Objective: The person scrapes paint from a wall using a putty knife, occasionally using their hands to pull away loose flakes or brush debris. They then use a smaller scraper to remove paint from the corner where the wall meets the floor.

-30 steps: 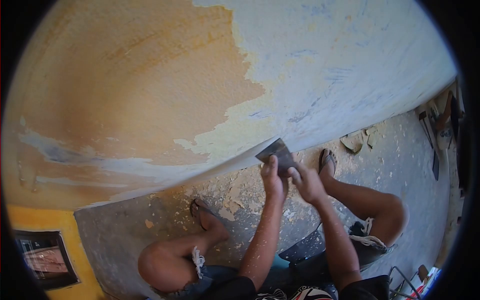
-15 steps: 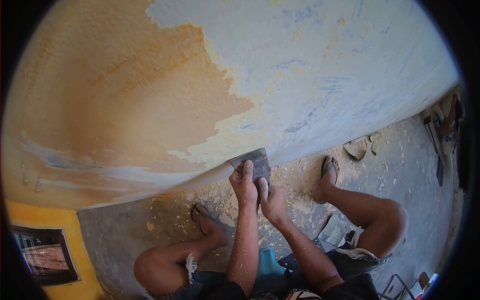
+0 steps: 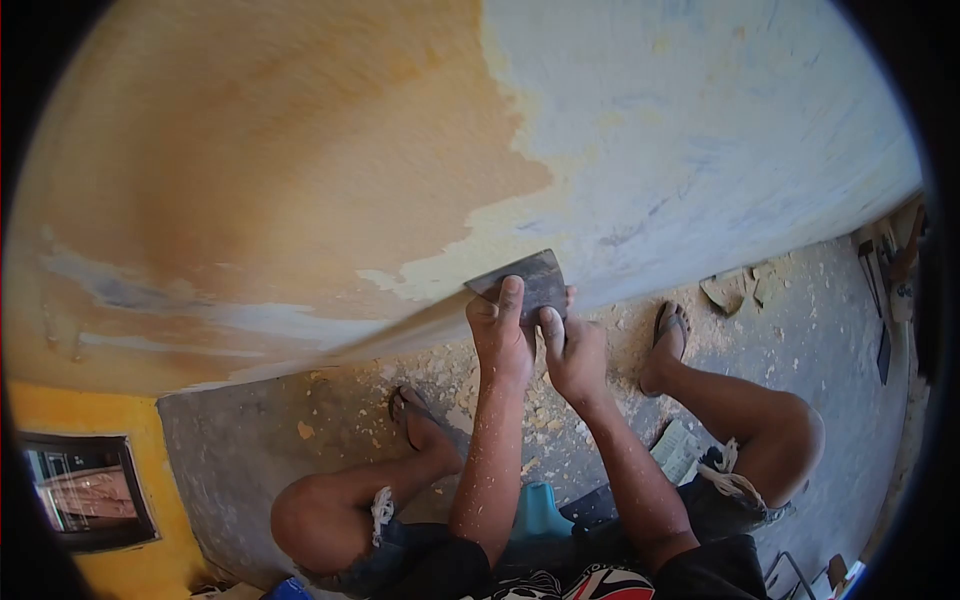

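A dark flat metal scraper (image 3: 530, 284) is gripped by both hands, its wide edge up against the wall (image 3: 650, 160). My left hand (image 3: 502, 335) is closed around its left side, thumb laid along the blade. On the right side, my right hand (image 3: 577, 355) is closed on the same scraper, thumb pressed to its face. The handle is hidden by the hands. Orange paint (image 3: 370, 170) covers the wall's left part with a ragged border; the right part is pale and bluish-white. Specks of paint dust cling to both forearms.
Paint flakes (image 3: 540, 400) are strewn over the grey floor (image 3: 240, 440). Larger curved pieces (image 3: 728, 290) lie by the wall. A turquoise plastic seat (image 3: 540, 512) and a printed sheet (image 3: 678, 450) are between the legs. Tools (image 3: 880, 310) lean at far right; a dark-framed opening (image 3: 90, 492) is at left.
Both hands and the scraper have moved up and slightly right across the view. The blade is tilted differently. The head view has shifted, so the orange border now appears farther right.
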Demonstrator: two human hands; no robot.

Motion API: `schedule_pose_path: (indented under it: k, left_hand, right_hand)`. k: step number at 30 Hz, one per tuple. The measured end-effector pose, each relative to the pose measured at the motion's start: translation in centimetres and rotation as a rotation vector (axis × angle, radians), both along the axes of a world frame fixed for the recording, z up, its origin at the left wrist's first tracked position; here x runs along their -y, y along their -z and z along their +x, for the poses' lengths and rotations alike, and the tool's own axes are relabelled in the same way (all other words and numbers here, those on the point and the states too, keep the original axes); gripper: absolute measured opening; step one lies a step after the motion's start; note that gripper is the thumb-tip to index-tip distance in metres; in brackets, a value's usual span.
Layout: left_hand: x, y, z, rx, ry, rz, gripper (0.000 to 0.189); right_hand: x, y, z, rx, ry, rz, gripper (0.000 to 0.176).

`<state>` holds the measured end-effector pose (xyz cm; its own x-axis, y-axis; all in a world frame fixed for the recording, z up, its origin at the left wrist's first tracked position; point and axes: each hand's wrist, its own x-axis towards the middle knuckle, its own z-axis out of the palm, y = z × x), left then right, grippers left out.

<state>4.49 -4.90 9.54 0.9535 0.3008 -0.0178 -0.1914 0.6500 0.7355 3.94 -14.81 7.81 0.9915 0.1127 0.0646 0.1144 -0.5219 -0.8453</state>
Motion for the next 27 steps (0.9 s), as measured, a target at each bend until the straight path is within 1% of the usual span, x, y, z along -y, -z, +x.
schedule_pose_path:
  k: [1,3,4,5,7,8,11,12,13,15,17,19,20,22,23,24,25,26,27]
  left_hand:
    - [-0.3,-0.7,0.0,0.022,-0.008,0.006,0.034]
    - [-0.4,-1.3,-0.6,-0.065,0.036,0.051,0.036]
    - [-0.4,-1.3,-0.8,-0.087,0.025,0.0,0.038]
    - [-0.4,-1.4,-1.3,-0.082,0.021,0.001,0.038]
    - [-0.2,-2.6,-1.7,-0.128,-0.07,0.101,0.032]
    - [0.0,-3.5,-1.7,-0.085,-0.1,0.113,0.028]
    - [-0.4,-7.4,-1.6,-0.048,-0.129,0.172,0.029]
    - [-0.3,-8.6,-1.4,-0.065,-0.139,0.215,0.03]
    - [-0.3,-9.1,-1.4,-0.043,-0.137,0.223,0.03]
    - [0.0,-9.7,-1.8,-0.102,-0.205,0.276,0.03]
    - [-0.1,-9.7,-1.8,-0.069,-0.194,0.27,0.03]
    - [-0.3,-9.9,-1.3,0.006,-0.183,0.184,0.026]
    - [-0.4,-9.9,-1.2,0.011,-0.174,0.193,0.026]
    - [-0.6,-12.9,-0.8,0.011,-0.153,0.222,0.027]
    - [-0.5,-14.5,-1.0,0.002,-0.143,0.253,0.027]
    - [-0.3,-15.7,-0.8,0.028,-0.137,0.233,0.028]
    - [-0.2,-15.7,-0.9,0.038,-0.139,0.233,0.028]
    - [-0.1,-15.2,-1.0,0.036,-0.158,0.261,0.027]
    - [0.0,-14.2,-1.1,0.041,-0.179,0.289,0.026]
  right_hand:
    - [-0.2,-0.8,-0.2,0.022,-0.008,0.006,0.05]
    - [-0.4,-1.9,-1.5,-0.035,0.009,0.052,0.051]
    - [-0.9,-2.7,-2.2,-0.119,0.011,0.025,0.052]
    - [-1.2,-3.3,-2.8,-0.114,0.006,0.026,0.052]
    - [-1.6,-4.5,-3.3,-0.165,0.023,0.088,0.051]
    - [-1.6,-5.8,-3.3,-0.16,0.006,0.082,0.049]
    - [-1.6,-9.6,-3.0,-0.131,-0.031,0.124,0.048]
    - [-1.7,-10.1,-3.0,-0.119,-0.038,0.181,0.049]
    - [-1.8,-10.4,-3.2,-0.098,-0.036,0.191,0.049]
    - [-2.1,-10.3,-3.6,-0.055,-0.022,0.166,0.05]
    - [-2.3,-10.4,-3.6,-0.049,-0.002,0.198,0.051]
    - [-2.5,-10.6,-3.0,-0.04,-0.018,0.199,0.051]
    - [-2.5,-11.0,-2.8,-0.033,-0.013,0.198,0.051]
    - [-2.3,-13.3,-2.2,0.037,-0.02,0.231,0.051]
    - [-2.0,-14.5,-2.3,0.025,-0.021,0.226,0.051]
    - [-1.8,-15.8,-2.2,-0.016,-0.044,0.263,0.051]
    - [-1.7,-16.8,-2.0,-0.046,-0.066,0.303,0.051]
    - [-1.7,-16.4,-2.2,-0.033,-0.068,0.306,0.051]
    - [-1.9,-14.7,-2.6,-0.016,-0.043,0.245,0.051]
